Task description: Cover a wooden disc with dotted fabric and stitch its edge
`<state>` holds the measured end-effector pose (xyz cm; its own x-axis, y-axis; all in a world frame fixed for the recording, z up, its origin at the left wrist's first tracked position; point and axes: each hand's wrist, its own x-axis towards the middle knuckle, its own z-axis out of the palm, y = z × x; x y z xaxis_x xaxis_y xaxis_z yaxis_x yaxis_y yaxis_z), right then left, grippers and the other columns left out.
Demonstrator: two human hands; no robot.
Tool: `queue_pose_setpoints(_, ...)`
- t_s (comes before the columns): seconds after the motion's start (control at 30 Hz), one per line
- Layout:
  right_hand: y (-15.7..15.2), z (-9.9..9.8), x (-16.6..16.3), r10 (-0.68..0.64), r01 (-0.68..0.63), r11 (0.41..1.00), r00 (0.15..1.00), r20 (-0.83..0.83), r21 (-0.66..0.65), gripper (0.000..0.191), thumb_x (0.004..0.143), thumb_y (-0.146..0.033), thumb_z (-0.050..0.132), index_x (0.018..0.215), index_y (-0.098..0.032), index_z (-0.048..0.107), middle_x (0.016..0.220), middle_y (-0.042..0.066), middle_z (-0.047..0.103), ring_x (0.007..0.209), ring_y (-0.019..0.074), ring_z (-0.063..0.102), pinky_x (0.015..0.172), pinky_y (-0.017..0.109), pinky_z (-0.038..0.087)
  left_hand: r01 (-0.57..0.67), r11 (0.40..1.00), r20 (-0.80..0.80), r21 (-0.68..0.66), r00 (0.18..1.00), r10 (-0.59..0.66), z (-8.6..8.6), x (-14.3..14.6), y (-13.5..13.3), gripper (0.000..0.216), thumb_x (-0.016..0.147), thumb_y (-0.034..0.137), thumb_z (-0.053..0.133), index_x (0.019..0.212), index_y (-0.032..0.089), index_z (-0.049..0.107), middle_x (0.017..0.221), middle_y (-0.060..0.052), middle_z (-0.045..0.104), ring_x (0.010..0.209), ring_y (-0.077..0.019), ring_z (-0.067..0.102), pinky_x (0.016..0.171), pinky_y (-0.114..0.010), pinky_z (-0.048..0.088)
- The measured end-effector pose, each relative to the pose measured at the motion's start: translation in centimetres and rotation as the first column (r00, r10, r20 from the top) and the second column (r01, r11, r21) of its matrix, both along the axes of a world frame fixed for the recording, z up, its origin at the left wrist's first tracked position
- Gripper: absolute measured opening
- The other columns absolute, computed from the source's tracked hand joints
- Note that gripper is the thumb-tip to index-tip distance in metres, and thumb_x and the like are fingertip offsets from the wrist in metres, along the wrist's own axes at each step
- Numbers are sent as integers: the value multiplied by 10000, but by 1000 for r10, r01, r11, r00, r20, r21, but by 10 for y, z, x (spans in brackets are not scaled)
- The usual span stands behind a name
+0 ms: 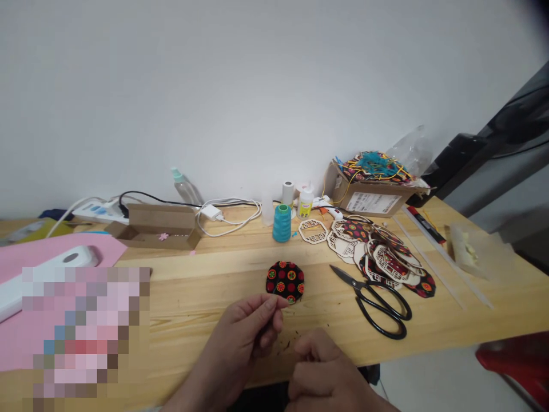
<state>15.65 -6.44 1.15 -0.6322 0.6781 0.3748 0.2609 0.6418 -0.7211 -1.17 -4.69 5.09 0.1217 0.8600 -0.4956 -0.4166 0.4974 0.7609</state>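
Observation:
My left hand [246, 337] is near the table's front edge, its thumb and forefinger pinched together on something too small to make out. My right hand [319, 369] is curled closed just right of it, low in the view, contents hidden. Right behind the left fingertips lies a round black fabric piece with red and orange flowers [285, 280]. Black scissors [377, 303] lie to the right of it, blades pointing left.
A teal thread spool [282, 223], glue bottles [305, 201], laser-cut wooden frames [313, 230], a pile of fabric-covered pieces [386, 257], a cardboard box of materials [369, 189], an open small box [156, 226], power strip [100, 210], pink sheet [51, 257] on the wooden table [206, 297].

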Motion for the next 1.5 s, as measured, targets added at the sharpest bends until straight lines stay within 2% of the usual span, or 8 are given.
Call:
queue_pose_setpoints(0.2,5,-3,-3,201,-200,979,979,-31,27,177,866,-327,541,752,-261,659,664,-37,636,728,118,528,637,215,425,-24,998,-25,62,999,26,-2,-2,2,202,703,311,695,755,116,685,570,13,553,476,-48,407,448,-163,273)
queue_pose_setpoints(0.37,6,-6,-4,231,-229,973,972,-43,33,89,823,-327,593,783,-305,669,666,-48,650,762,141,552,676,244,433,-17,996,-9,89,1000,18,-1,-3,2,189,746,312,661,768,126,686,613,-3,583,585,-94,506,567,-201,406)
queue_pose_setpoints(0.5,4,-15,-7,210,-213,977,972,-106,-19,140,833,-322,574,726,-306,663,604,-56,621,685,121,554,631,221,436,-2,998,69,55,998,-2,1,-2,1,173,754,303,656,788,133,672,614,10,569,542,-103,541,551,-233,436)
queue_pose_setpoints(0.6,2,-20,-8,206,-217,973,971,-120,-82,155,832,-327,573,707,-300,661,600,-56,611,674,115,552,624,212,438,-13,999,76,46,997,10,1,-1,0,170,750,292,661,795,128,668,616,15,557,487,-77,506,489,-207,400)
queue_pose_setpoints(0.83,-3,-35,-11,153,-167,971,984,-87,-173,259,897,-338,466,728,-271,652,602,-50,592,580,94,520,556,201,417,-17,999,88,28,996,15,0,0,0,185,755,299,660,791,117,649,553,54,459,415,-8,250,397,-162,158)
queue_pose_setpoints(1.13,-3,-44,-16,175,-189,973,978,-111,-131,354,916,-317,430,621,-246,613,538,-59,546,525,77,484,544,195,406,-38,999,37,24,999,38,-5,-1,1,202,778,328,625,855,141,633,482,93,351,413,-30,171,392,-182,106)
queue_pose_setpoints(1.27,-2,-41,-11,232,-245,962,966,-110,-119,282,895,-273,478,639,-247,593,564,-66,571,554,72,510,551,181,410,-44,999,45,13,998,43,-5,-1,4,213,772,338,631,851,141,631,481,97,329,421,-29,165,395,-175,97)
queue_pose_setpoints(1.5,-4,-45,-17,199,-188,921,980,-3,-340,211,932,-214,391,863,-222,590,534,-55,538,425,69,454,401,161,348,-46,999,46,10,998,46,-4,-1,6,219,734,337,661,839,146,636,473,92,363,408,-26,175,391,-174,102)
